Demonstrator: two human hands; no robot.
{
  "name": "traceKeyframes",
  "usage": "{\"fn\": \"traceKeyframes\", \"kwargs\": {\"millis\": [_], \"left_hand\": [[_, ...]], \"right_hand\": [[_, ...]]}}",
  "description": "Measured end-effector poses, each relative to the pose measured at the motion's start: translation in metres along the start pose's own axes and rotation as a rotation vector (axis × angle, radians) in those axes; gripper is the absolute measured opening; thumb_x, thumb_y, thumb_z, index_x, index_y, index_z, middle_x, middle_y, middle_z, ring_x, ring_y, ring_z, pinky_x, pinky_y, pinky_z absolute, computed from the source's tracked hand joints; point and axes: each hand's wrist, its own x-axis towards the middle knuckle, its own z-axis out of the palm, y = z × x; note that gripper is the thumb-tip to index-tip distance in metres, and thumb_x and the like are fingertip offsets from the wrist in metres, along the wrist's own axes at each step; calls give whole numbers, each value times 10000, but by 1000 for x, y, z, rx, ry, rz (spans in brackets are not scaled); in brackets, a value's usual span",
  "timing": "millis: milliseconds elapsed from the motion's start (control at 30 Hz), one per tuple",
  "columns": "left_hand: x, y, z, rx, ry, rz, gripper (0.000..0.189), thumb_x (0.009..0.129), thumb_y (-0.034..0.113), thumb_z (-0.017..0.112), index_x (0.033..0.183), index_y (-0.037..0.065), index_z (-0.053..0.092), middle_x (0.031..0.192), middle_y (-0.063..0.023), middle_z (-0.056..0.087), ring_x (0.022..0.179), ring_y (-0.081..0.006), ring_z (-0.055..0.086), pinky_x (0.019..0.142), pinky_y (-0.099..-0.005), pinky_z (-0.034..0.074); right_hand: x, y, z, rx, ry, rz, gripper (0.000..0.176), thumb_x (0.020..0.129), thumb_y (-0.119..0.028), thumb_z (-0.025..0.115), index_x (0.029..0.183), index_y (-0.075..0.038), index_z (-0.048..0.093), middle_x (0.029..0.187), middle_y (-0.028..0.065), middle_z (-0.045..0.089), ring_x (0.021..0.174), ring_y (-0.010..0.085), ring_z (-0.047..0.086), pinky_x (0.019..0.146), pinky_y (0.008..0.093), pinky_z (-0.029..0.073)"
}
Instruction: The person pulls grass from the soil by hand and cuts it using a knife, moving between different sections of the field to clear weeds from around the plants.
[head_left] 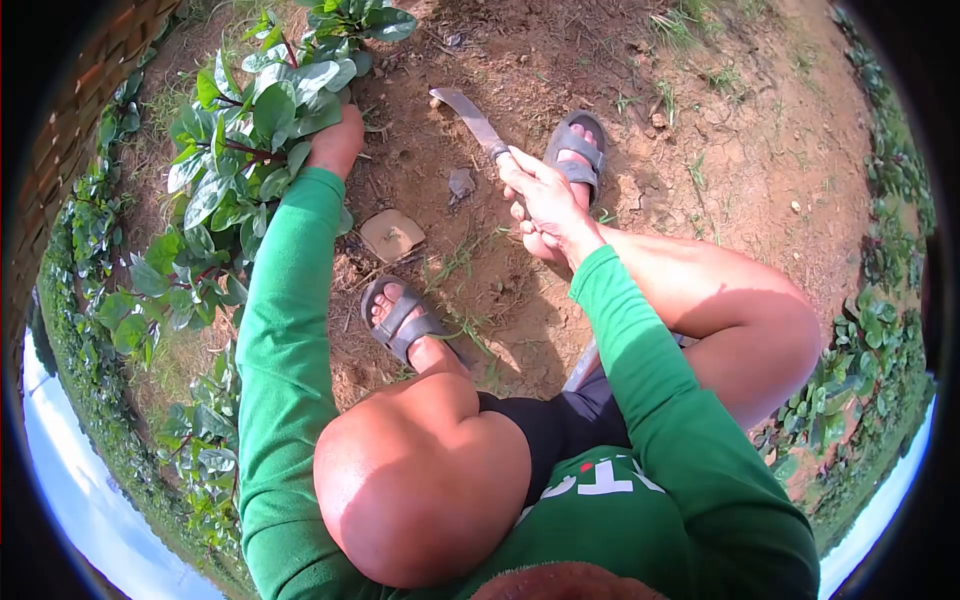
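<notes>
The fingers [522,190] of the right hand [545,198] are curling tightly round the handle of a knife [470,116], closing on it in a full grip, so the handle is hiding inside the fist. The blade is sticking up and away from the person, slanting toward the left side and hanging over the bare soil [700,130], near the leaves but apart from them. The left hand [338,140] is pushing into a leafy plant [250,130]. Its back is showing, but its fingers are disappearing under the leaves, so I cannot tell whether they are gripping a stem or lying open.

Both arms are wearing long green sleeves [285,330] and are stretching out past the bent bare knees of the squatting person. The right sandal [580,150] is resting on the soil just behind the knife hand, and the left sandal [400,320] is standing nearer the body. A flat pale stone [390,235] is lying between the left sandal and the plant, with a small grey stone [460,184] just beyond it. A brick wall [90,90] is running behind the plant.
</notes>
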Motion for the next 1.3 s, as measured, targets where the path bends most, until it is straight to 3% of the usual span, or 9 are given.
{"fn": "traceKeyframes", "kwargs": {"millis": [200, 433, 533, 700, 900, 933, 1100, 1200, 1300], "left_hand": [[16, 5, 5, -758, 304, -927, 163, 867, 116, 609, 896, 82, 765, 855, -111, 701, 843, -274, 686, 656, -430, 501], [-51, -34, -89, -1232, 203, -750, 182, 862, 115, 666, 1033, 75, 712, 822, -104, 737, 791, -308, 735, 694, -421, 583], [-91, -37, -128, -1644, 128, -809, 92, 847, 99, 656, 933, 69, 663, 827, -147, 725, 816, -358, 731, 689, -476, 581], [-143, 4, -184, -2048, 208, -825, 188, 845, 46, 613, 1026, 35, 562, 833, -204, 700, 855, -444, 696, 708, -554, 539], [-148, 60, -215, -2218, 306, -711, 752, 836, -28, 573, 1540, -19, 310, 891, -309, 677, 808, -450, 698, 692, -533, 535], [-148, 69, -213, -2114, 403, -819, 761, 835, -31, 574, 1542, -30, 290, 861, -309, 676, 785, -450, 703, 650, -532, 537], [-170, 69, -203, -2243, 403, -852, 732, 865, -2, 535, 1534, -73, 250, 901, -306, 684, 813, -461, 692, 670, -521, 532], [-185, 59, -200, -2390, 232, -822, 510, 964, 275, 584, 1345, -47, 478, 991, -290, 704, 965, -465, 682, 822, -527, 534], [-236, 24, -204, -2399, -148, -696, 788, 974, 686, 517, 1397, 22, 547, 1093, -288, 705, 1105, -442, 653, 934, -528, 505]], "right_hand": [[20, -21, -22, -57, 155, -199, 573, 1024, -335, 647, 1544, -160, 479, 821, -43, 518, 534, 42, 460, 394, 202, 355], [19, 15, 8, -403, -97, -63, 654, 1014, -237, 646, 1598, -96, 386, 856, -51, 584, 592, 31, 508, 464, 209, 425], [68, 87, -8, -568, -112, -653, 629, 990, -210, 651, 1561, -49, 442, 800, -25, 588, 574, 42, 490, 521, 230, 452], [43, 0, 36, -341, -44, -338, 623, 1031, -216, 624, 1593, -82, 391, 738, -32, 517, 526, 39, 445, 443, 243, 418], [52, 33, 52, -713, -85, -309, 663, 1009, -228, 650, 1611, -149, 382, 786, 8, 599, 573, 85, 533, 499, 268, 462], [112, 81, 5, -870, -117, -863, 642, 992, -219, 663, 1584, -119, 433, 913, 45, 664, 679, 78, 573, 601, 245, 484], [46, -9, -7, -664, -86, -328, 609, 986, -202, 686, 1541, -53, 482, 891, -10, 651, 640, 38, 506, 537, 222, 414], [35, -41, 9, -399, -6, -326, 410, 1035, -235, 631, 1426, -158, 534, 745, -57, 492, 559, 47, 498, 406, 227, 404], [53, -36, 9, -284, -59, -319, 171, 1060, -244, 590, 1208, -166, 552, 766, -51, 493, 558, 46, 490, 418, 227, 429]]}}
